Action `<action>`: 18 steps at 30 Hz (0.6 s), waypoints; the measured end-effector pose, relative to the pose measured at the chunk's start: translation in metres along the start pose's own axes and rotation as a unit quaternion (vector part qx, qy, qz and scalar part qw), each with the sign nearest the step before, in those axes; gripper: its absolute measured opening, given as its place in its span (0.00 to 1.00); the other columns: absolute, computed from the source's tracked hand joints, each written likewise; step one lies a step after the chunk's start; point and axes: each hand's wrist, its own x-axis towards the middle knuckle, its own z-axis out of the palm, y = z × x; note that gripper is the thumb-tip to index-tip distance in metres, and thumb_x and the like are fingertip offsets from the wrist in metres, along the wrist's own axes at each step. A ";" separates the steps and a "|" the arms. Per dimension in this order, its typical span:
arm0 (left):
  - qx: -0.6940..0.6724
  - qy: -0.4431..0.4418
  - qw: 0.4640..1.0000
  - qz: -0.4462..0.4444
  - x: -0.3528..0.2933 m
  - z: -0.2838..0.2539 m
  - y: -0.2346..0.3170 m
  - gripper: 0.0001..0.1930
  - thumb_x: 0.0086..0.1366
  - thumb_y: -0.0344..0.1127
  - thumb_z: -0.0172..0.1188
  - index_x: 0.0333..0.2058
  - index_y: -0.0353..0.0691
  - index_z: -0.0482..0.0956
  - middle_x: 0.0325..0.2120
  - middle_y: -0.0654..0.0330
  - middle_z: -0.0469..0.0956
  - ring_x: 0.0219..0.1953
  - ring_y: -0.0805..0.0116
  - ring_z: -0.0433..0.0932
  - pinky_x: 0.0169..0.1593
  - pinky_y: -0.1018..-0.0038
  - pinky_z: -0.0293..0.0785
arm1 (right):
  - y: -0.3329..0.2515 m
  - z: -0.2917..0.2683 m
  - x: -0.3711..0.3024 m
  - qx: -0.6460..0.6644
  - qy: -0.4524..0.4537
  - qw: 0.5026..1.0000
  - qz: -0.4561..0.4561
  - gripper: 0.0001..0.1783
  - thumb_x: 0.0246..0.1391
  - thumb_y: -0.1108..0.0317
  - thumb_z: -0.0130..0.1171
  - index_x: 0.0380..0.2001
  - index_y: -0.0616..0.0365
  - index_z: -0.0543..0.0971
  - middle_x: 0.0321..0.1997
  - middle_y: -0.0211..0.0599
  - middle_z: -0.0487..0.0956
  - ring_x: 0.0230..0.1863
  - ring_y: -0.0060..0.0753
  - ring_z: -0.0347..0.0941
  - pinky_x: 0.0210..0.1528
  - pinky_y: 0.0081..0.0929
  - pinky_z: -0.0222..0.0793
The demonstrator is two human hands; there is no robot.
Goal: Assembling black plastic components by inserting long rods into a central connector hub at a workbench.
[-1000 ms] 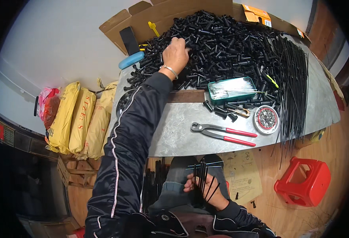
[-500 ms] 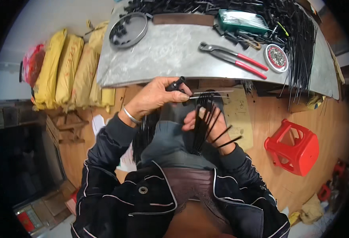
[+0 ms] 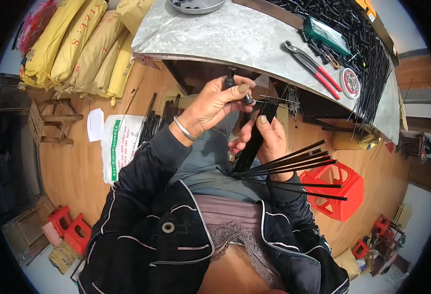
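My left hand is raised in front of the table edge, its thumb and fingers closed round a short black tubular piece. From beside that piece a thin metal rod runs to the right, across the top ends of a bundle of slim black strips. My right hand grips this bundle below the rod, thumb on its near face. At the bottom the bundle rests by my lap, and several loose strips fan out to the right over my right wrist. Whether the rod passes through the strip ends is too small to tell.
The grey table bears red-handled pincers, a white dish of small metal parts, a green tray and piled black parts. Black rods overhang its right edge. A red stool stands right; yellow sacks lie left.
The whole view has shifted and turned. More strips now spread out to the right of my right wrist. Both hands keep their holds, and my right thumb sits higher on the bundle.
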 end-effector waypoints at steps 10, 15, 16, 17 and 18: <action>0.027 -0.007 0.999 0.046 0.004 0.021 0.015 0.12 0.63 0.30 0.60 0.45 0.35 0.75 0.33 0.60 0.79 0.36 0.70 0.79 0.41 0.72 0.78 | 0.000 0.009 0.002 -0.088 0.035 0.995 0.006 0.19 0.63 0.56 0.50 0.42 0.64 0.66 0.28 0.43 0.77 0.28 0.38 0.80 0.30 0.35 0.81; 0.053 0.003 0.997 0.056 0.007 0.027 0.015 0.12 0.62 0.30 0.61 0.44 0.35 0.76 0.33 0.59 0.79 0.36 0.70 0.80 0.40 0.74 0.78 | 0.000 0.006 0.002 -0.079 0.025 0.996 -0.012 0.24 0.64 0.56 0.49 0.51 0.66 0.64 0.31 0.46 0.78 0.31 0.41 0.81 0.30 0.34 0.81; 0.059 0.008 0.996 0.060 0.008 0.028 0.015 0.12 0.62 0.30 0.61 0.44 0.35 0.76 0.33 0.59 0.79 0.36 0.70 0.80 0.39 0.74 0.78 | -0.001 0.005 0.002 -0.078 0.025 0.997 -0.013 0.24 0.64 0.56 0.49 0.51 0.66 0.64 0.31 0.46 0.78 0.31 0.41 0.81 0.30 0.34 0.81; 0.060 0.008 0.996 0.059 0.009 0.029 0.015 0.12 0.62 0.30 0.61 0.44 0.35 0.76 0.33 0.59 0.79 0.36 0.70 0.80 0.39 0.74 0.78 | -0.001 0.005 0.002 -0.068 0.026 0.997 -0.009 0.25 0.64 0.56 0.49 0.54 0.65 0.63 0.31 0.46 0.78 0.31 0.41 0.81 0.30 0.34 0.81; 0.063 0.016 0.996 0.060 0.010 0.029 0.014 0.12 0.62 0.31 0.62 0.44 0.35 0.76 0.33 0.60 0.79 0.36 0.70 0.80 0.39 0.74 0.78 | -0.001 0.004 0.001 -0.059 0.026 0.998 -0.005 0.26 0.64 0.56 0.49 0.56 0.65 0.61 0.31 0.46 0.78 0.31 0.41 0.81 0.30 0.34 0.81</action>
